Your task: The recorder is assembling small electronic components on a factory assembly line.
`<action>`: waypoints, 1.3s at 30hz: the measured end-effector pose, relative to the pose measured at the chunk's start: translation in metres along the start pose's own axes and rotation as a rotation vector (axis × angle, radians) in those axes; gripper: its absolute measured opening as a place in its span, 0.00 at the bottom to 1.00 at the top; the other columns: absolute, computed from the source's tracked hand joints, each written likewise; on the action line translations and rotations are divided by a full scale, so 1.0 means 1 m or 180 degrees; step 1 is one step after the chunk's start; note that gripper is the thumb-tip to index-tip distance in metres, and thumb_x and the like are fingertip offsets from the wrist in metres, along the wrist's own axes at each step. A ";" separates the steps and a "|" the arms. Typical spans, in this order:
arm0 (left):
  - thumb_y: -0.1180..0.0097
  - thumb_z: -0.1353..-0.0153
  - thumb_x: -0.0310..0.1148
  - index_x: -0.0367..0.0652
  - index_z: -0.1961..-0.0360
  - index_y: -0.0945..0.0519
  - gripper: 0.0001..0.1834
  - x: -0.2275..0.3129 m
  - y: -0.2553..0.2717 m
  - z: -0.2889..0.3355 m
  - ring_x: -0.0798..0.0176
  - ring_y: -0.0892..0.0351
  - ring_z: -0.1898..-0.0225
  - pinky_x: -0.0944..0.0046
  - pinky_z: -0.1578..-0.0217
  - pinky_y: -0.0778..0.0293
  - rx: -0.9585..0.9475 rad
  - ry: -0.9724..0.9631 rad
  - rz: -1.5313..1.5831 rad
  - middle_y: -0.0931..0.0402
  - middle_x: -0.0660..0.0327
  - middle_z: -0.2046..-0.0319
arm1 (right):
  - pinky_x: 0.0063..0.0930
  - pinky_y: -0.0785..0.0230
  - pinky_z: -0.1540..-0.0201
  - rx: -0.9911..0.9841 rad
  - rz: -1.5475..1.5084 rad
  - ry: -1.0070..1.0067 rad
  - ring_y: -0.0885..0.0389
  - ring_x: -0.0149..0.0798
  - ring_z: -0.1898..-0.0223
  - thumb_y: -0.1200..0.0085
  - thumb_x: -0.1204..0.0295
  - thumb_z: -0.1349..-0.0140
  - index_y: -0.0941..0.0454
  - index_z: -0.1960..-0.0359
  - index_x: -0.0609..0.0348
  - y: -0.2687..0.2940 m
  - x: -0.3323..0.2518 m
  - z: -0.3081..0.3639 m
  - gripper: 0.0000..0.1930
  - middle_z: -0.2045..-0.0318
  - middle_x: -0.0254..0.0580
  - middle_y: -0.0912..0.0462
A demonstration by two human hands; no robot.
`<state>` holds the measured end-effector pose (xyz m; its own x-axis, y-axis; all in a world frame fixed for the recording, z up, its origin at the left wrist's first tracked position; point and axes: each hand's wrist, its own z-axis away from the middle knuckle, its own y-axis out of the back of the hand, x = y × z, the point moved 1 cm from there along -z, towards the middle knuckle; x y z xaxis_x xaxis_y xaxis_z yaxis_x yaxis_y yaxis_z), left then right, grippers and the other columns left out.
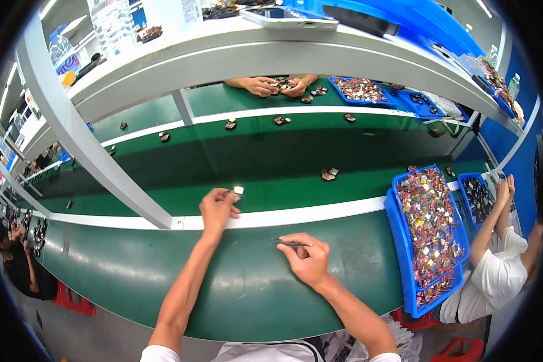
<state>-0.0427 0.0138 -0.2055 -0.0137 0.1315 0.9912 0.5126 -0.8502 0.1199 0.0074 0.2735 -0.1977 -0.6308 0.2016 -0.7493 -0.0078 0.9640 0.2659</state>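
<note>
Large blue bin: heaped with small wired parts, pinkish-brown. Left hand well left of bin, past white rail, fingers pinched on one small part over green belt. Right hand nearer bin, also left, fingers clamped on dark tweezers; tip gap can't tell. Small blue tray just right of bin: black pieces.
</note>
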 end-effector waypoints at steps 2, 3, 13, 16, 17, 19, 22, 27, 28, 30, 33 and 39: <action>0.39 0.34 0.28 0.26 0.51 0.22 0.15 0.002 0.014 -0.024 0.55 0.15 0.75 0.58 0.76 0.18 0.0203 -0.0137 -0.1091 0.20 0.47 0.64 | 0.19 0.48 0.84 0.0029 -0.0009 0.0040 0.38 0.19 0.87 0.27 0.80 0.48 0.13 0.65 0.60 -0.001 0.001 0.000 0.09 0.73 0.33 0.13; 0.39 0.34 0.30 0.28 0.49 0.22 0.17 0.007 0.020 -0.027 0.49 0.15 0.71 0.54 0.73 0.19 0.0669 -0.0666 -0.2152 0.23 0.44 0.59 | 0.19 0.48 0.84 0.0029 -0.0026 0.0046 0.38 0.19 0.87 0.27 0.79 0.48 0.13 0.65 0.60 -0.002 0.001 0.000 0.09 0.74 0.33 0.13; 0.39 0.37 0.31 0.35 0.60 0.14 0.11 0.045 -0.097 -0.029 0.54 0.13 0.74 0.57 0.72 0.18 -0.1050 -0.0789 -0.1120 0.14 0.50 0.70 | 0.22 0.41 0.83 0.0007 0.0131 0.0140 0.35 0.23 0.89 0.26 0.76 0.48 0.14 0.67 0.60 0.002 -0.004 -0.003 0.09 0.79 0.35 0.16; 0.42 0.36 0.28 0.29 0.60 0.15 0.11 0.043 -0.146 -0.040 0.62 0.14 0.78 0.63 0.81 0.18 -0.1610 -0.0325 -0.0596 0.16 0.54 0.75 | 0.21 0.38 0.83 -0.0075 0.0136 0.0108 0.33 0.23 0.89 0.27 0.76 0.48 0.14 0.67 0.61 -0.003 -0.001 -0.001 0.09 0.80 0.35 0.16; 0.42 0.36 0.28 0.28 0.61 0.16 0.11 0.044 -0.162 -0.043 0.62 0.14 0.79 0.63 0.81 0.18 -0.1624 -0.0092 -0.0459 0.17 0.54 0.76 | 0.21 0.36 0.82 -0.0106 0.0191 0.0066 0.32 0.23 0.89 0.27 0.76 0.48 0.14 0.66 0.61 -0.001 -0.004 -0.002 0.09 0.81 0.35 0.17; 0.41 0.36 0.28 0.27 0.63 0.17 0.11 0.042 -0.187 -0.050 0.62 0.15 0.80 0.63 0.81 0.17 -0.1614 0.0129 -0.0313 0.18 0.54 0.77 | 0.23 0.35 0.81 -0.0180 0.0196 -0.0009 0.30 0.27 0.88 0.27 0.75 0.47 0.14 0.67 0.58 -0.002 -0.005 0.001 0.08 0.77 0.34 0.14; 0.40 0.36 0.27 0.26 0.64 0.18 0.10 0.039 -0.209 -0.056 0.60 0.15 0.82 0.62 0.82 0.17 -0.1622 0.0377 -0.0377 0.17 0.53 0.77 | 0.26 0.31 0.80 -0.0275 0.0219 -0.0132 0.25 0.31 0.87 0.28 0.73 0.46 0.15 0.67 0.57 -0.003 -0.005 0.000 0.08 0.73 0.35 0.12; 0.38 0.35 0.27 0.26 0.61 0.22 0.11 0.041 -0.218 -0.060 0.63 0.16 0.82 0.65 0.83 0.19 -0.1716 0.0619 -0.0863 0.18 0.53 0.76 | 0.28 0.27 0.77 -0.0358 0.0231 -0.0169 0.20 0.36 0.83 0.29 0.74 0.45 0.16 0.67 0.58 0.002 -0.007 -0.004 0.08 0.72 0.37 0.11; 0.38 0.35 0.27 0.26 0.61 0.22 0.11 0.042 -0.219 -0.060 0.63 0.16 0.82 0.65 0.83 0.19 -0.1719 0.0637 -0.0875 0.18 0.53 0.76 | 0.28 0.27 0.77 -0.0359 0.0220 -0.0189 0.20 0.36 0.83 0.29 0.74 0.45 0.16 0.67 0.58 0.002 -0.007 -0.004 0.08 0.72 0.37 0.11; 0.37 0.36 0.26 0.27 0.63 0.21 0.10 0.044 -0.219 -0.061 0.63 0.17 0.83 0.65 0.84 0.20 -0.1725 0.0820 -0.0966 0.18 0.53 0.77 | 0.28 0.26 0.76 -0.0344 0.0173 -0.0149 0.16 0.38 0.80 0.29 0.74 0.45 0.16 0.67 0.58 0.003 -0.007 -0.005 0.07 0.72 0.38 0.11; 0.36 0.37 0.29 0.29 0.66 0.20 0.10 0.047 -0.216 -0.058 0.63 0.16 0.82 0.65 0.82 0.19 -0.1621 0.0859 -0.1347 0.18 0.54 0.78 | 0.28 0.25 0.75 -0.0335 0.0199 -0.0069 0.14 0.39 0.79 0.30 0.75 0.45 0.17 0.67 0.59 0.002 -0.007 -0.005 0.07 0.72 0.38 0.11; 0.34 0.41 0.38 0.34 0.68 0.15 0.15 0.046 -0.190 -0.056 0.64 0.20 0.83 0.66 0.78 0.22 -0.1686 0.0545 -0.1801 0.17 0.56 0.78 | 0.26 0.27 0.77 -0.0489 0.0248 -0.0159 0.18 0.35 0.82 0.29 0.74 0.46 0.16 0.67 0.58 -0.001 -0.010 -0.002 0.08 0.72 0.38 0.11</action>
<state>-0.1890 0.1532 -0.1792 -0.3040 0.5726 0.7614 -0.0877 -0.8127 0.5761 0.0117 0.2703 -0.1891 -0.5949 0.2865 -0.7510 -0.0813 0.9080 0.4109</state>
